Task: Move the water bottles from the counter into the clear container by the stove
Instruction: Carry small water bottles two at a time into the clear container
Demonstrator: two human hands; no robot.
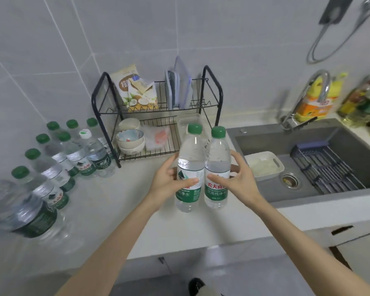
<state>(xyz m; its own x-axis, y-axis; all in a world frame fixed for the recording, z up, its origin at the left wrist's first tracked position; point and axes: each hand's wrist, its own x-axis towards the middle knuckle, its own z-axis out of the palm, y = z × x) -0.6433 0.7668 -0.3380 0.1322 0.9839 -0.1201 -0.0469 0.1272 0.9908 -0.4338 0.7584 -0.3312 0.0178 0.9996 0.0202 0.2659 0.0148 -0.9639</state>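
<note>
Standing upright, the left bottle (189, 165) is gripped by the left hand (169, 182), the right bottle (217, 165) by the right hand (242, 181). Fingers are curled behind, thumbs in front.

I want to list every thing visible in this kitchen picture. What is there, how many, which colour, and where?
left bottle: 1, clear, green cap, held above the counter
right bottle: 1, clear, green cap, beside the left one
counter bottles: at least eight, clear, green caps except one white, counter's left side
dish rack: 1, black, against wall
bowls: stacked, pale, rack's lower shelf
sink: 1, grey, right
faucet: 1, chrome, behind sink
tray: 1, white, inside sink
left hand: grips left bottle
right hand: grips right bottle
</note>
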